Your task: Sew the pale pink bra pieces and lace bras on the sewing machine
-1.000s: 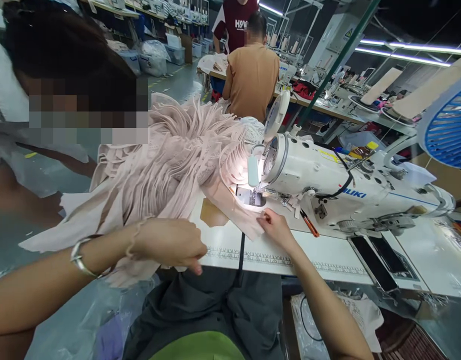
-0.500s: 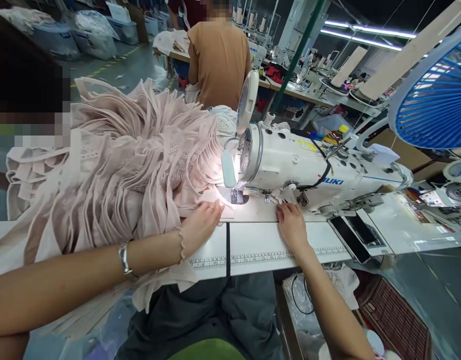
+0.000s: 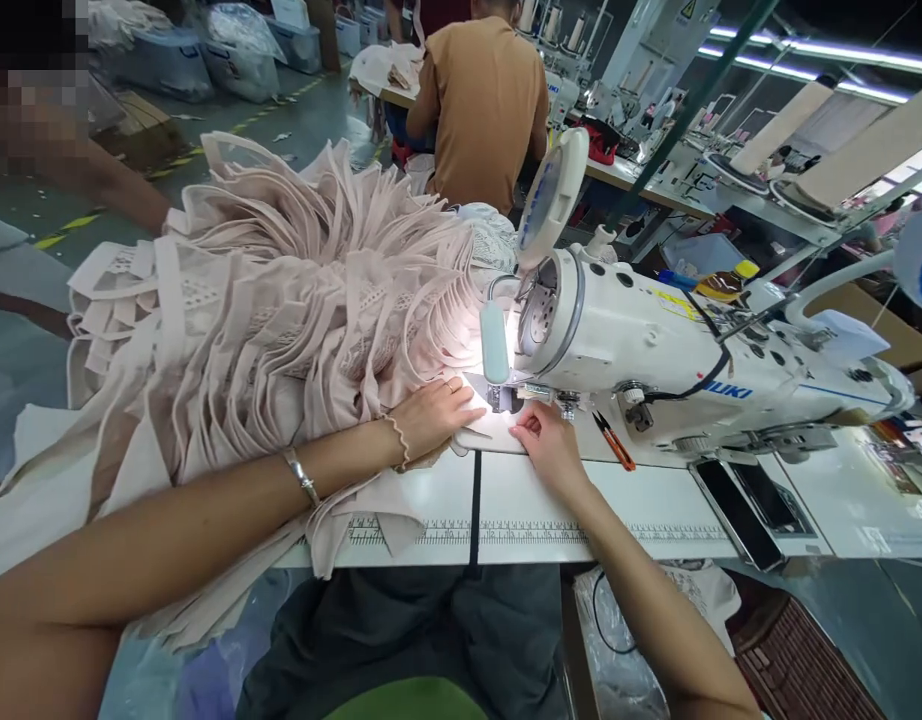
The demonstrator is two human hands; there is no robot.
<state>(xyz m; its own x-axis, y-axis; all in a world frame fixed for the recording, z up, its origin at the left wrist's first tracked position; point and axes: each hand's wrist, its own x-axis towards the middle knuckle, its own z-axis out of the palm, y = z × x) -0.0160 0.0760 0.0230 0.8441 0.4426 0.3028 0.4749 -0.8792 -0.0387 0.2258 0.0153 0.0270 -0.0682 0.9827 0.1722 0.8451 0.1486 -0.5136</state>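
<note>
At the white sewing machine (image 3: 618, 320), my left hand (image 3: 435, 415) lies with fingers stretched out flat on a pale pink fabric piece (image 3: 408, 385), just left of the presser foot (image 3: 498, 398). To the right of the foot, my right hand (image 3: 547, 445) has its thumb and forefinger pinched together close to the needle area. What the pinch holds, if anything, is too small to make out. Orange-handled thread snips (image 3: 615, 442) lie on the machine bed, right of that hand. A large pile of pale pink garments (image 3: 296, 330) with lace panels spreads over the left of the table.
A small lamp (image 3: 495, 340) lights the needle area; a round white fan (image 3: 555, 195) stands behind it. Two phones (image 3: 737, 512) lie at the right by the table's ruler edge (image 3: 581, 535). A person (image 3: 483, 110) sits ahead. Another person's arm (image 3: 123, 185) reaches near the pile.
My right hand has moved left from beside the machine arm to the presser foot, uncovering the snips. My left hand stays on the fabric by the foot. The view has shifted left.
</note>
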